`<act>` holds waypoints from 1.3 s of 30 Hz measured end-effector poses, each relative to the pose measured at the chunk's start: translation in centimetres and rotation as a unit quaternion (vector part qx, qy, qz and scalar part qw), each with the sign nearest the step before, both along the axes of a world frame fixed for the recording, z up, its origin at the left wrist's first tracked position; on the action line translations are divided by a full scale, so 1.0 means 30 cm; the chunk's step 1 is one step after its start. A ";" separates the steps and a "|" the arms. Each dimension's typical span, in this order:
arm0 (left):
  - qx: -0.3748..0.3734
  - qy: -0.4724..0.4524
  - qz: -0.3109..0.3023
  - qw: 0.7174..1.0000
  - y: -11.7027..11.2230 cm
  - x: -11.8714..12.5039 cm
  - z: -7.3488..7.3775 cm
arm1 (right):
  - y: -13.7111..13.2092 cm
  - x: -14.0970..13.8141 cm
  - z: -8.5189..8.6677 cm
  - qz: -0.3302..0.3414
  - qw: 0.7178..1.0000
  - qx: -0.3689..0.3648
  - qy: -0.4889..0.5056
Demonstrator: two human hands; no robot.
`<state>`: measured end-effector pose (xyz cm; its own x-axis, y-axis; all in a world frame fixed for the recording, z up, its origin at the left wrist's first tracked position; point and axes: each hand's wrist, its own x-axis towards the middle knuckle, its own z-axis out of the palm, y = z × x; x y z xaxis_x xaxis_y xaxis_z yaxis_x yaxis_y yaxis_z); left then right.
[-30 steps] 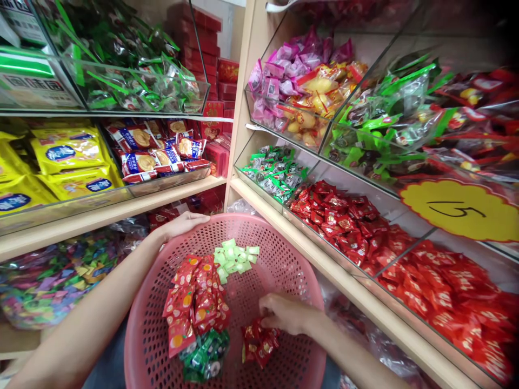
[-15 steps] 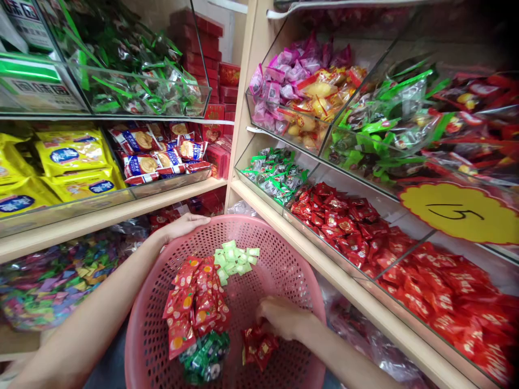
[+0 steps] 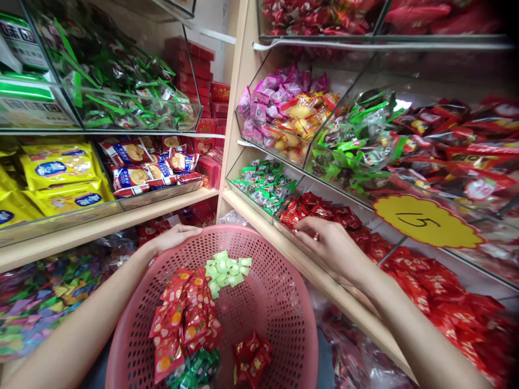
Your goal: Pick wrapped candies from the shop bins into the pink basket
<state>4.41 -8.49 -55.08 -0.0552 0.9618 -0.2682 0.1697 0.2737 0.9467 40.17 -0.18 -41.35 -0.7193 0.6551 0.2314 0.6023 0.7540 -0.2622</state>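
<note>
My left hand (image 3: 172, 240) is closed over the far left rim of a pink perforated plastic basket (image 3: 302, 302). In the basket lie red packets with orange fruit prints (image 3: 186, 313), pale green small packets (image 3: 227, 272), dark green wrapped candies (image 3: 198, 370) and a few dark red wrapped candies (image 3: 251, 356). Above the front edge of a clear shelf bin, my right hand (image 3: 328, 243) hovers with loosely bent, parted fingers and nothing visible in them. Dark red wrapped candies (image 3: 310, 208) fill the bin just behind it.
Bright red packets (image 3: 438, 286) fill the bin further right. Green-and-white candies (image 3: 265, 183) sit left of the dark red ones. A yellow price tag (image 3: 425, 220) reading 15 hangs on the upper shelf. A wooden post (image 3: 233, 102) stands at the corner.
My right hand has left the dark red candies in the basket and moved up and right to the shelf bin. My left hand stays on the rim. The view has tilted up slightly.
</note>
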 end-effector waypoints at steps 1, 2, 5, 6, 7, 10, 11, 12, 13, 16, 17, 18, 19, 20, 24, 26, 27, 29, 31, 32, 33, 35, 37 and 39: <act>0.004 0.000 0.000 1.000 0.000 0.000 0.000 | 0.037 0.017 0.003 -0.022 0.999 0.023 -0.018; 0.007 -0.003 0.000 1.000 0.001 0.000 -0.001 | 0.070 0.031 -0.002 -0.039 0.997 0.042 -0.042; 0.004 -0.015 0.000 1.000 0.002 -0.002 -0.008 | 0.130 0.048 -0.046 -0.061 0.990 0.069 -0.109; 0.002 -0.013 0.002 1.000 0.002 -0.003 -0.010 | 0.137 0.045 -0.062 -0.067 0.987 0.076 -0.126; 0.001 -0.008 0.006 1.000 0.002 -0.003 -0.011 | 0.137 0.039 -0.074 -0.075 0.984 0.086 -0.140; 0.003 0.004 0.015 1.000 -0.001 -0.003 -0.008 | 0.122 0.013 -0.093 -0.093 0.972 0.124 -0.178; 0.003 0.000 0.013 1.000 -0.003 -0.002 -0.005 | 0.117 0.007 -0.096 -0.093 0.969 0.135 -0.187; 0.002 -0.005 0.011 1.000 -0.004 0.000 0.000 | 0.116 0.004 -0.098 -0.089 0.967 0.141 -0.191; 0.000 -0.010 0.009 1.000 -0.006 0.002 0.004 | 0.118 0.003 -0.100 -0.084 0.968 0.142 -0.190; -0.006 -0.017 0.007 1.000 -0.008 0.007 0.015 | 0.142 0.017 -0.111 -0.054 0.981 0.116 -0.146; -0.006 -0.018 0.006 1.000 -0.008 0.008 0.016 | 0.150 0.025 -0.112 -0.045 0.987 0.102 -0.117; -0.006 -0.021 0.005 1.000 -0.007 0.007 0.015 | 0.156 0.032 -0.110 -0.040 0.992 0.086 -0.082; -0.006 -0.024 0.004 1.000 -0.006 0.006 0.013 | 0.156 0.040 -0.103 -0.039 0.996 0.069 -0.043; -0.005 -0.025 0.004 1.000 -0.005 0.005 0.011 | 0.151 0.046 -0.091 -0.042 0.998 0.054 -0.002; -0.019 -0.008 0.026 0.999 -0.003 0.003 0.004 | 0.060 0.046 -0.008 -0.039 0.989 0.023 0.143; -0.025 0.001 0.032 0.999 -0.003 0.006 0.004 | -0.014 0.028 0.015 -0.018 0.984 -0.002 0.180; -0.024 0.001 0.031 0.999 -0.003 0.007 0.005 | -0.051 0.016 0.012 -0.003 0.982 -0.029 0.187; -0.020 -0.003 0.027 0.999 -0.003 0.010 0.007 | -0.119 -0.012 -0.034 0.030 0.977 -0.111 0.178; -0.016 -0.006 0.025 1.000 -0.002 0.012 0.009 | -0.168 -0.037 -0.123 0.059 0.970 -0.197 0.132; -0.014 -0.004 0.025 1.000 -0.002 0.012 0.010 | -0.185 -0.046 -0.177 0.067 0.968 -0.228 0.088; -0.013 0.002 0.024 1.000 -0.001 0.012 0.011 | -0.198 -0.051 -0.233 0.077 0.967 -0.240 0.040; -0.016 0.015 0.024 0.999 0.000 0.011 0.013 | -0.212 -0.055 -0.334 0.088 0.964 -0.246 -0.047; -0.024 0.025 0.028 0.999 0.002 0.008 0.011 | -0.219 -0.053 -0.410 0.086 0.957 -0.252 -0.115; -0.030 0.027 0.032 0.999 0.003 0.004 0.006 | -0.223 -0.051 -0.457 0.077 0.945 -0.268 -0.173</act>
